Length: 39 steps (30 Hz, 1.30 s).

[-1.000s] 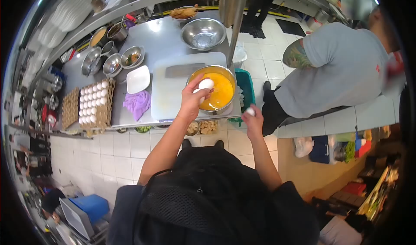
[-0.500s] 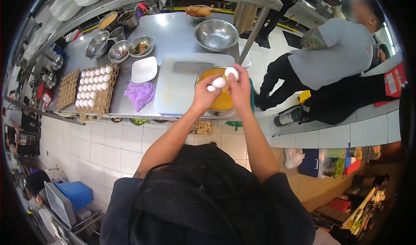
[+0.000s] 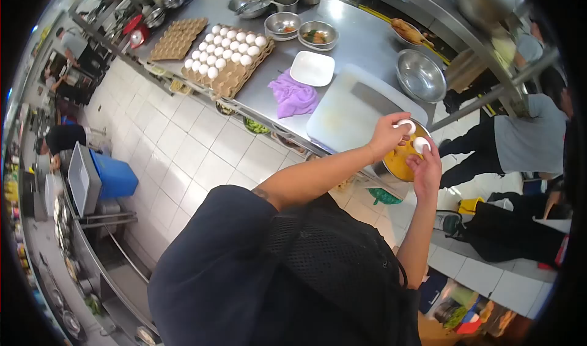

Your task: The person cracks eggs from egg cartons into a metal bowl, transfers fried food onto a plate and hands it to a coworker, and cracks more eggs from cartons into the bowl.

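Above a metal bowl (image 3: pixel 391 173) of yellow beaten egg, both my hands are closed on white eggs. My left hand (image 3: pixel 389 136) grips one egg (image 3: pixel 406 126) in its fingers, over the bowl's far side. Close beside it, my right hand (image 3: pixel 427 170) holds another egg (image 3: pixel 420 144) at its fingertips. Whether either shell is cracked I cannot tell. The bowl stands at the near right corner of a white cutting board (image 3: pixel 342 117), its rim partly behind my hands.
Left on the steel table are a carton of white eggs (image 3: pixel 229 89) and an empty carton (image 3: pixel 177 39). A purple cloth (image 3: pixel 293 95), a white square dish (image 3: pixel 312 68) and an empty steel bowl (image 3: pixel 422 77) lie around the board. A person in grey (image 3: pixel 529 138) stands at right.
My view has swung left, so the table appears rotated and farther right. My hands stay over the bowl, now slightly farther apart, each with an egg. The second egg in my left hand no longer shows.
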Available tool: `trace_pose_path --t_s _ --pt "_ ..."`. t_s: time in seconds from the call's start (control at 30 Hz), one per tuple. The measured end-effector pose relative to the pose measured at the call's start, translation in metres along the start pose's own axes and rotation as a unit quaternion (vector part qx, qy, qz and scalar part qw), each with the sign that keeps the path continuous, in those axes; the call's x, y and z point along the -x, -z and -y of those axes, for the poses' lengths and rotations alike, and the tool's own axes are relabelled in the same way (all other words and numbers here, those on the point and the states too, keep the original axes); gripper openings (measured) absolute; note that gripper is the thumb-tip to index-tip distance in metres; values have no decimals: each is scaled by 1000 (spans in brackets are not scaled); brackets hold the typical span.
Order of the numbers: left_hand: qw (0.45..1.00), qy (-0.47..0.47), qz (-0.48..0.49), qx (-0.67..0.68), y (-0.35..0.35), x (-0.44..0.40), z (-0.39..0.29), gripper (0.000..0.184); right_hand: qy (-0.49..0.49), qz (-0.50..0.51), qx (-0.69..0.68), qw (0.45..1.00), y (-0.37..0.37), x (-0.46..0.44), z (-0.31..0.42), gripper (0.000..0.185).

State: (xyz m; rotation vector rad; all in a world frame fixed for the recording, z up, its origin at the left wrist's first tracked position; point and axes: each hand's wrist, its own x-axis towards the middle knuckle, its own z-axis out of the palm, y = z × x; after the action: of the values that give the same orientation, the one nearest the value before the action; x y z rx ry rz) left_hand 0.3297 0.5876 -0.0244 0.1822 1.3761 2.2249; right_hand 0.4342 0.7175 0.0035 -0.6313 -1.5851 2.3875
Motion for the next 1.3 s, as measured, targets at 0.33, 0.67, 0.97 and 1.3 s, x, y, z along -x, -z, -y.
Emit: trace_pose_path --t_s 0.33,0.67,0.97,1.3 --pt "978 -55 110 -168 13 -6 -5 30 43 -24 230 972 -22 -11 -2 24" --pt "894 -266 203 -298 11 -28 -28 33 118 130 268 947 13 -20 34 29" --pt "712 -569 200 -359 -93 -3 -121 47 473 -41 202 857 -4 11 113 41" --pt "889 -323 119 -301 -49 7 -61 48 77 -257 646 714 204 -7 -93 72"
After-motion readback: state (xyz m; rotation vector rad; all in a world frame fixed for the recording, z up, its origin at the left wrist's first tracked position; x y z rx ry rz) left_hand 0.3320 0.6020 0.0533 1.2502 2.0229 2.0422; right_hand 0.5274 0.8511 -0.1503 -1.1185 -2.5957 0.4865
